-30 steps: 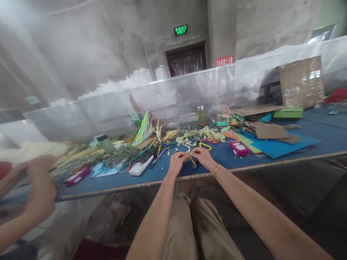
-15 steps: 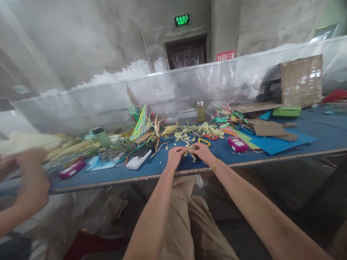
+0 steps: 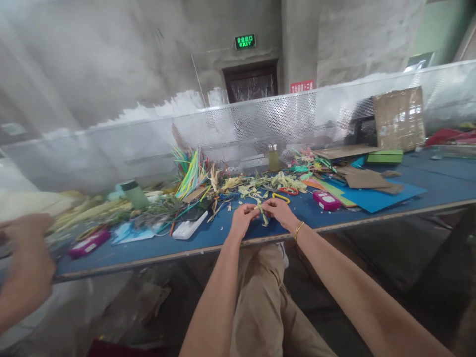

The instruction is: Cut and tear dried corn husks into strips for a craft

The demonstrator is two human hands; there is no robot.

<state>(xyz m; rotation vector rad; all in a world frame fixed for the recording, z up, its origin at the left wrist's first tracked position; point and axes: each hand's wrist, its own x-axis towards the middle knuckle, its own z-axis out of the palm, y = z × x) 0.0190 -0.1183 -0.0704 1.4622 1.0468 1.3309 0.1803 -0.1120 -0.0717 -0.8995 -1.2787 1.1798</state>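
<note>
Head view, the only one.

Item: knotted husk-like piece (image 3: pixel 264 216), pale yellow-green, between the two hands over the near part of the blue table (image 3: pixel 223 230); one end hangs downward. Left hand (image 3: pixel 241 219): fingertips narrowed to a pinch at its left side. Right hand (image 3: pixel 280 210): likewise pinched, at its right side, close beside the left.

Handling, by judgement: very light; soft and pliable; dry rather than slippery; liable to split or fray under a hard pull. Best hold: the knotted middle, thumb against forefinger, thin ends left free.

Containers:
– Glass bottle (image 3: pixel 273 159), upright near the perforated screen (image 3: pixel 256 131); bright cap, yellowish contents, kind not certain.
– Green bottle (image 3: pixel 136 195), dark lid, left of the hands among plant material (image 3: pixel 159 207); contents not visible.
– Magenta pack with white markings (image 3: pixel 326 200), right of the hands; contents hidden.
– Second magenta pack (image 3: pixel 89 244), far left near the table edge; blurred, contents hidden.
– Green box (image 3: pixel 385 157), right rear, before the upright cardboard (image 3: pixel 399 119); interior not visible.
</note>
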